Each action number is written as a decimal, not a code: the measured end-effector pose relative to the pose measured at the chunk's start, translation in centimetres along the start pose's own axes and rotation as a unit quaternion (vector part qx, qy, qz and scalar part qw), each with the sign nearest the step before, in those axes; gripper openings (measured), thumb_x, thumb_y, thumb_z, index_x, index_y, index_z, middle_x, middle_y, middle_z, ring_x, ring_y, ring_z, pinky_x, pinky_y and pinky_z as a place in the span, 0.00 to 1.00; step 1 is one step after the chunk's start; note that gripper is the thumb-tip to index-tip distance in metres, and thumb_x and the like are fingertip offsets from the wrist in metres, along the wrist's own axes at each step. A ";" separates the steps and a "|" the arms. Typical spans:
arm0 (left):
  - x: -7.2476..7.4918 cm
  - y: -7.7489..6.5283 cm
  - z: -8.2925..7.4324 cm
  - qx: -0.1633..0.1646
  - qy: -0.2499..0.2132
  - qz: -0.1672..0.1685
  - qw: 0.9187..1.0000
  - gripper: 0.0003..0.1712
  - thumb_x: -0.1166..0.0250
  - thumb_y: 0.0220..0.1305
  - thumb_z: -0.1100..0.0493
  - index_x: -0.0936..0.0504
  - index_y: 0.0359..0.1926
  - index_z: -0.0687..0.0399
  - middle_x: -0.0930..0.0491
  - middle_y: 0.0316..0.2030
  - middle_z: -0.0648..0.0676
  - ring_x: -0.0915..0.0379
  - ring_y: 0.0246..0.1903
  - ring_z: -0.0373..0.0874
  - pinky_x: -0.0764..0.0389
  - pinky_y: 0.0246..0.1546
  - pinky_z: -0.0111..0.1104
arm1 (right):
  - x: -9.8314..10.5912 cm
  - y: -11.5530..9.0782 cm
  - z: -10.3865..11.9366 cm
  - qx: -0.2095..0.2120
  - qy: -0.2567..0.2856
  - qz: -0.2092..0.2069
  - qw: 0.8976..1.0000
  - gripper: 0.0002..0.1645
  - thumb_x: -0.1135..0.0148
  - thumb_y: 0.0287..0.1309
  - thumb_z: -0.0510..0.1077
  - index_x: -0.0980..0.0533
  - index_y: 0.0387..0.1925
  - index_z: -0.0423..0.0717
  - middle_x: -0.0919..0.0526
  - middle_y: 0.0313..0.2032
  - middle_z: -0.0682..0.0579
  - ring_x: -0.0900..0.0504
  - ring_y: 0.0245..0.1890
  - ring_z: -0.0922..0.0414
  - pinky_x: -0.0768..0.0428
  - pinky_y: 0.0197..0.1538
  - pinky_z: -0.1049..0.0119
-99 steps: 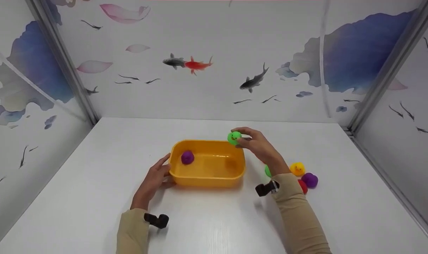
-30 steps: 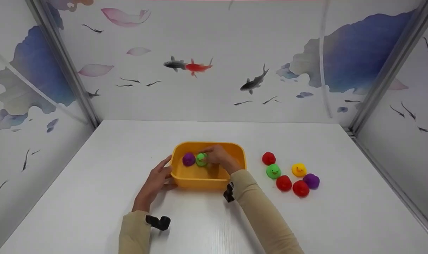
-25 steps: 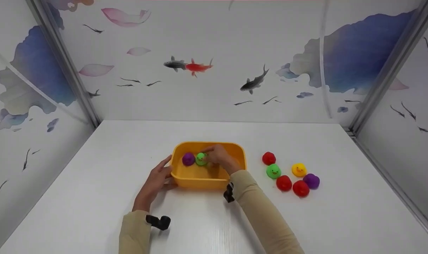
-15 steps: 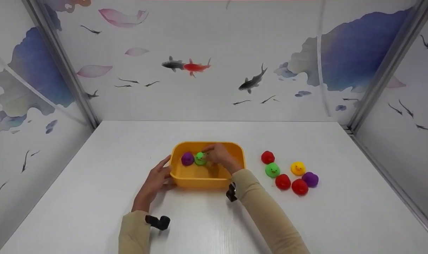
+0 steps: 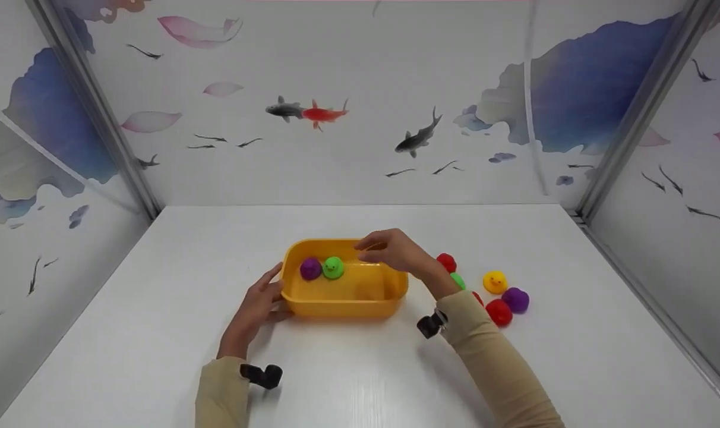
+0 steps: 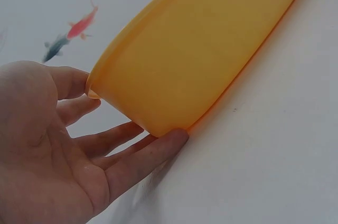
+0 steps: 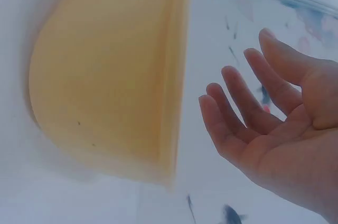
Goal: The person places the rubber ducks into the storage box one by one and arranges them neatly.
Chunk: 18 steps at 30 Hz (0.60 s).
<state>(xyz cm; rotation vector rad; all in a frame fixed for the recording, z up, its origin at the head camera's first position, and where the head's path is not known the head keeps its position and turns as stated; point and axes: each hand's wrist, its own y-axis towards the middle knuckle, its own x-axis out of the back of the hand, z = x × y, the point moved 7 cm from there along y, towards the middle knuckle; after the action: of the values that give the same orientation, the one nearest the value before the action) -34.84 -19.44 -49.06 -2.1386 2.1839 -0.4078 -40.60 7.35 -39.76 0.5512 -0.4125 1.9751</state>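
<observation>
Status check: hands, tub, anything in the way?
Left hand touching tub at left end. Right hand empty above tub's right side. Purple toy and green duck inside tub. Right arm partly hides loose toys.

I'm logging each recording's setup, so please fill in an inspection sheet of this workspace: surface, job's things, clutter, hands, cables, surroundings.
Surface: white tabletop, shiny towards the front.
Job's things: yellow-orange bin holding a purple toy and a green duck; to its right lie three red toys, a yellow duck, a second purple toy and a second green toy, some partly hidden by the right arm.
Clutter: nothing seen.
Left hand: touches the bin's left end.
Right hand: above the bin's right part, holding nothing.
Cables: nothing seen.
Surroundings: white panels printed with fish and petals; grey metal posts at the corners.
</observation>
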 end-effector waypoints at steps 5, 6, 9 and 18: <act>0.0 0.0 0.0 0.000 0.000 0.005 1.000 0.32 0.52 0.78 0.49 0.46 0.79 0.34 0.30 0.69 0.62 0.24 0.61 0.55 0.16 0.56 0.45 | 3.0 -2.2 -0.7 0.019 0.001 -0.044 0.999 0.20 0.35 0.65 0.50 0.18 0.56 0.49 0.16 0.56 0.49 0.19 0.56 0.51 0.20 0.65 0.55; 0.0 0.0 0.0 -0.001 -0.001 0.005 1.000 0.32 0.52 0.78 0.49 0.46 0.79 0.33 0.30 0.69 0.62 0.24 0.61 0.55 0.16 0.57 0.45 | 3.5 -2.6 -1.0 0.017 0.004 -0.052 0.998 0.20 0.35 0.65 0.50 0.19 0.56 0.50 0.16 0.57 0.49 0.19 0.57 0.50 0.21 0.66 0.54; 0.0 0.0 0.2 0.000 -0.001 0.000 1.000 0.32 0.51 0.77 0.49 0.46 0.78 0.32 0.29 0.69 0.61 0.24 0.61 0.55 0.17 0.57 0.44 | 5.2 -3.4 -2.2 0.005 0.004 -0.077 0.997 0.21 0.36 0.65 0.52 0.20 0.57 0.51 0.18 0.58 0.49 0.21 0.60 0.49 0.23 0.68 0.52; 0.1 0.4 0.4 0.009 0.003 -0.006 1.000 0.32 0.51 0.77 0.49 0.45 0.78 0.32 0.27 0.68 0.60 0.21 0.57 0.52 0.15 0.54 0.42 | 9.1 -4.7 -6.0 -0.047 0.019 -0.138 0.989 0.25 0.37 0.66 0.55 0.23 0.61 0.53 0.20 0.62 0.49 0.21 0.62 0.48 0.23 0.67 0.56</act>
<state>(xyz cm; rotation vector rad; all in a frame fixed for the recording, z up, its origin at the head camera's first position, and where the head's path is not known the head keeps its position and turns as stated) -35.11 -19.61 -49.46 -2.1463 2.1622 -0.4344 -41.14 19.18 -39.59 0.4827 -0.3815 1.6894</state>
